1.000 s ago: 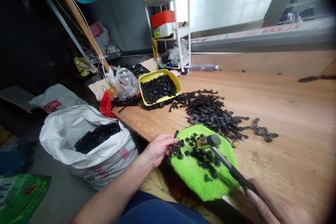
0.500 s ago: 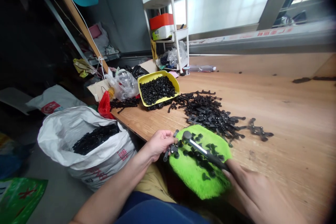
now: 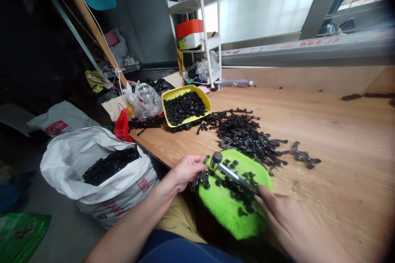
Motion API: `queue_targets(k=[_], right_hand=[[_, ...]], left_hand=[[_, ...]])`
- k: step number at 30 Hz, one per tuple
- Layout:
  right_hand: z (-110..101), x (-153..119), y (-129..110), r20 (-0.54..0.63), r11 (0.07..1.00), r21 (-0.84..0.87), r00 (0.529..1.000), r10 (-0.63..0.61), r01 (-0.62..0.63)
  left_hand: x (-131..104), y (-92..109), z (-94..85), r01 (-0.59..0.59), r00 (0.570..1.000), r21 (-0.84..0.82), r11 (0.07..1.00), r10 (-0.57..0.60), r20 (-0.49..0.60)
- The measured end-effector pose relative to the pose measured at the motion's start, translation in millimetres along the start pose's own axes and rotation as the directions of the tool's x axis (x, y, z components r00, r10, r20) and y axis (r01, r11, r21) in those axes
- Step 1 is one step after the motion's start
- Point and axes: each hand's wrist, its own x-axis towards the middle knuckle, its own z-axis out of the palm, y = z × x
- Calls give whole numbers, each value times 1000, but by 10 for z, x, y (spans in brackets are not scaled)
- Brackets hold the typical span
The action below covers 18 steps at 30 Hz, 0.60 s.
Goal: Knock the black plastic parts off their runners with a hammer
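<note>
Hammer (image 3: 237, 178) clamped in right hand (image 3: 279, 211); left hand (image 3: 187, 170) pinches, seemingly, a black linkage (image 3: 203, 177).

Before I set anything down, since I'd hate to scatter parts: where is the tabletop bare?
Mainly wooden tabletop right of the black linkage pile; a smaller patch between the yellow tray and left hand. Crowded: the green fuzzy cloth, strewn with black pieces under the hammer.

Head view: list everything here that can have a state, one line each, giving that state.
Left hand: pinching the black part
Right hand: closed around the hammer
Hammer: gripped, head near the black part
Yellow tray: filled with small black pieces
White sack: open, black contents showing
Green pad: partly covered by black knobs
Black pile: loose on the table
</note>
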Motion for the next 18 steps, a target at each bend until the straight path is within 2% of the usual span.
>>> queue_targets(k=[3, 7, 10, 14, 18], right_hand=[[4, -3, -11, -73, 997, 69, 997, 23, -18], [28, -10, 14, -44, 1000, 13, 999, -11, 11], [31, -12, 21, -117, 997, 47, 992, -52, 58], [26, -12, 4, -81, 998, -46, 995, -57, 53], [27, -14, -2, -119, 998, -9, 991, -69, 68]], left_hand=[[9, 10, 2, 4, 1000, 0, 1000, -4, 0], [40, 28, 5, -41, 999, 17, 999, 41, 27], [61, 46, -1, -45, 998, 61, 997, 42, 40], [73, 60, -18, -33, 998, 106, 994, 26, 62], [78, 54, -28, -45, 997, 91, 995, 39, 64]])
